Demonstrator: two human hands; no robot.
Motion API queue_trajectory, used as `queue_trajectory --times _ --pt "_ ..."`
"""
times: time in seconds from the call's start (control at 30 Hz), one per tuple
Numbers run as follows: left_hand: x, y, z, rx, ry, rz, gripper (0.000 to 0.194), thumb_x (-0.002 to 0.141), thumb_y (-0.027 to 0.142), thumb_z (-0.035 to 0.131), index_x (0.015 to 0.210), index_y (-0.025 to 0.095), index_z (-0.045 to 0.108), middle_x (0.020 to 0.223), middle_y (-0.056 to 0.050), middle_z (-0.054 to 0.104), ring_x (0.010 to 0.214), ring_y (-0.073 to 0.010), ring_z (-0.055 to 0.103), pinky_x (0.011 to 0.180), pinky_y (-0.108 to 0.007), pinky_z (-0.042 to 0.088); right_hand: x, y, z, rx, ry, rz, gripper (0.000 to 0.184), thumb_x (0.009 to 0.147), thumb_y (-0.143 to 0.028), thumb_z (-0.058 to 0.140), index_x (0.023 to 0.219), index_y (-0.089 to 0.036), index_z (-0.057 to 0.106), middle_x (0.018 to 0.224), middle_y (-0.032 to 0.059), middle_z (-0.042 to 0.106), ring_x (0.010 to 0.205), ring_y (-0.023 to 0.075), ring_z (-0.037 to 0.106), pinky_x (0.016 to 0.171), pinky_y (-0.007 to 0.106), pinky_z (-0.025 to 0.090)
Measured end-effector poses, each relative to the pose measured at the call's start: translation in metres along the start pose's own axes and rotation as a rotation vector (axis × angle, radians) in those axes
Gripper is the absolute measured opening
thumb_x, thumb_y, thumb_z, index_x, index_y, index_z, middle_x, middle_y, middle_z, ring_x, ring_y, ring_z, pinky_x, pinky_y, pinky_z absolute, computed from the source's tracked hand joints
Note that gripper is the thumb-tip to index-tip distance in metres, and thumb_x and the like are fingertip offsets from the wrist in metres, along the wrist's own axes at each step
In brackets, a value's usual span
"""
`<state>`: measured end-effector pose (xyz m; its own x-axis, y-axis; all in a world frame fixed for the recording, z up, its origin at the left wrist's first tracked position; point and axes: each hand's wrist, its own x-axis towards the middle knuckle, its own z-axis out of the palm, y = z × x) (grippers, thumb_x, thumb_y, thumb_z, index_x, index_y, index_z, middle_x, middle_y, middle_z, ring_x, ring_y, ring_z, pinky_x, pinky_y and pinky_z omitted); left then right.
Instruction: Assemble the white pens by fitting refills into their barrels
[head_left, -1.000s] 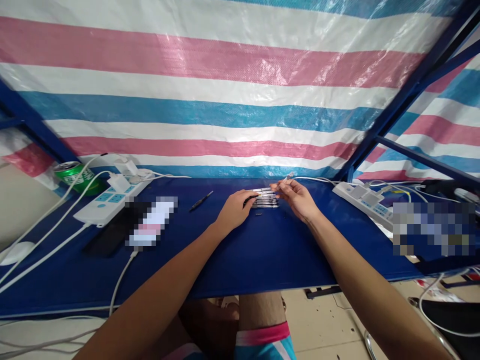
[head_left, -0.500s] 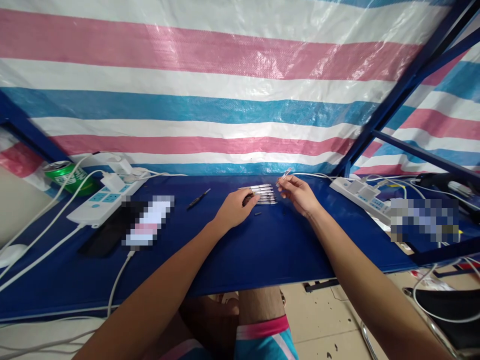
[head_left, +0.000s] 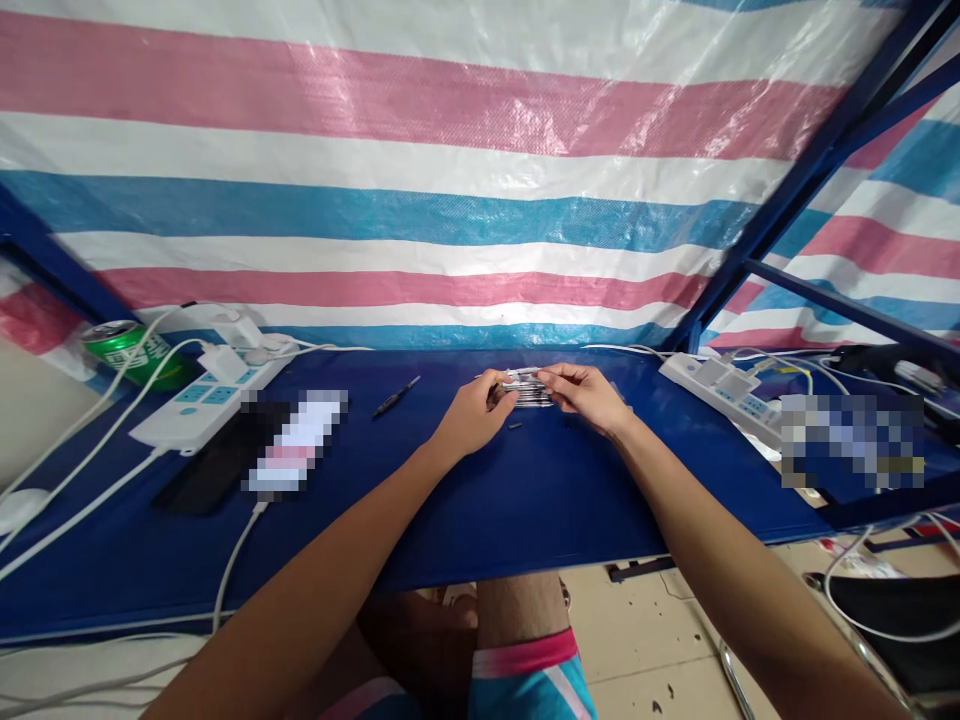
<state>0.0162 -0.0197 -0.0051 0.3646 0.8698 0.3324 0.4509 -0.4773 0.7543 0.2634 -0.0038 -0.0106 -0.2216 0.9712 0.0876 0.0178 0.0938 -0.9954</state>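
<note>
A row of slim clear pens (head_left: 531,393) lies on the dark blue table top (head_left: 525,500), partly covered by both hands. My left hand (head_left: 472,410) rests at the row's left end, its fingers curled around something dark that is mostly hidden. My right hand (head_left: 585,392) comes in from the right, pinching a thin clear pen-like piece (head_left: 525,372) above the row. Both hands' fingertips almost meet there. A small dark part (head_left: 514,425) lies just below the row.
A black-tipped slim tool (head_left: 396,396) lies left of my left hand. White power strips (head_left: 202,412) (head_left: 720,400) with cables sit on both sides, beside a green can (head_left: 131,352) and a dark phone (head_left: 214,470). A striped tarp (head_left: 450,210) hangs behind the table.
My right hand has moved left and lowered its clear piece from above the row's right end toward my left hand. The fingers of both hands now nearly meet over the row.
</note>
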Motion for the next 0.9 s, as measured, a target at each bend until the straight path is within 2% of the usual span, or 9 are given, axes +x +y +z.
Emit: queue_trajectory --times 0.1,0.23,0.3,0.43,0.57,0.67,0.73,0.83,0.9 --pt "-0.001 0.001 0.003 -0.011 -0.031 -0.003 0.038 0.1 0.05 0.066 0.126 0.023 0.06 0.083 0.002 0.068 0.071 -0.0185 0.062 0.071 -0.031 0.046 -0.001 -0.001 0.001 -0.049 -0.019 -0.036 0.052 0.077 -0.062 0.091 0.106 -0.021 0.079 0.064 -0.0036 0.058 0.053 0.0103 0.044 0.049 0.027 0.033" --pt "0.0 -0.001 0.004 -0.014 -0.006 -0.012 0.046 0.1 0.045 0.066 0.138 0.023 0.055 0.092 0.001 0.075 0.079 -0.0199 0.069 0.076 -0.031 0.048 -0.001 -0.001 -0.001 -0.076 0.016 -0.036 0.051 0.079 -0.064 0.087 0.104 -0.02 0.08 0.063 -0.0031 0.058 0.052 0.0101 0.043 0.049 0.026 0.033" --pt "0.001 -0.004 0.004 0.002 -0.002 0.0 0.048 0.099 0.044 0.068 0.141 0.023 0.058 0.094 0.0 0.077 0.081 -0.0204 0.07 0.078 -0.031 0.049 -0.001 -0.001 -0.001 -0.077 0.003 -0.015 0.05 0.08 -0.064 0.087 0.103 -0.02 0.08 0.063 -0.0026 0.059 0.053 0.0101 0.045 0.048 0.026 0.033" --pt "0.002 -0.006 0.002 0.058 -0.072 0.057 0.028 0.101 0.044 0.065 0.115 0.022 0.077 0.09 -0.001 0.079 0.08 -0.0208 0.071 0.076 -0.032 0.049 -0.005 -0.006 0.002 -0.06 -0.099 0.004 0.05 0.081 -0.059 0.088 0.11 -0.019 0.079 0.071 0.0009 0.069 0.055 0.0118 0.053 0.049 0.026 0.039" --pt "0.003 -0.005 0.002 0.061 -0.091 0.052 0.024 0.104 0.037 0.06 0.111 0.022 0.076 0.085 -0.001 0.079 0.076 -0.0199 0.072 0.073 -0.031 0.049 -0.009 -0.009 0.007 -0.039 -0.161 -0.026 0.056 0.078 -0.052 0.092 0.121 -0.023 0.071 0.091 0.0048 0.078 0.073 0.019 0.071 0.053 0.026 0.047" --pt "0.003 -0.006 0.002 0.073 -0.019 0.012 0.023 0.104 0.036 0.06 0.115 0.02 0.074 0.086 -0.002 0.079 0.076 -0.0205 0.073 0.073 -0.031 0.049 -0.01 -0.006 0.012 -0.178 -0.176 -0.102 0.042 0.079 -0.049 0.091 0.105 -0.022 0.071 0.093 0.004 0.078 0.077 0.0199 0.074 0.065 0.031 0.056" --pt "0.002 -0.006 0.002 0.073 0.022 -0.01 0.024 0.103 0.036 0.061 0.115 0.02 0.074 0.087 -0.003 0.08 0.077 -0.0206 0.073 0.074 -0.031 0.05 -0.01 -0.003 0.016 -0.337 -0.243 -0.174 0.03 0.084 -0.044 0.087 0.099 -0.022 0.074 0.095 0.0037 0.08 0.082 0.0204 0.075 0.077 0.034 0.059" --pt "0.002 -0.006 0.001 0.042 0.056 -0.029 0.024 0.103 0.037 0.062 0.112 0.02 0.075 0.088 -0.003 0.08 0.078 -0.0201 0.073 0.075 -0.031 0.051 -0.01 0.0 0.021 -0.577 -0.327 -0.319 0.01 0.093 -0.031 0.078 0.1 -0.025 0.078 0.101 0.0028 0.082 0.09 0.0215 0.075 0.087 0.035 0.057" --pt "0.003 -0.006 0.0 0.037 0.074 -0.029 0.023 0.101 0.039 0.065 0.109 0.021 0.078 0.09 -0.002 0.08 0.08 -0.0198 0.072 0.075 -0.031 0.051 -0.01 0.0 0.023 -0.689 -0.332 -0.419 0.006 0.095 -0.024 0.074 0.099 -0.026 0.078 0.103 0.0027 0.081 0.098 0.0225 0.074 0.092 0.036 0.055"
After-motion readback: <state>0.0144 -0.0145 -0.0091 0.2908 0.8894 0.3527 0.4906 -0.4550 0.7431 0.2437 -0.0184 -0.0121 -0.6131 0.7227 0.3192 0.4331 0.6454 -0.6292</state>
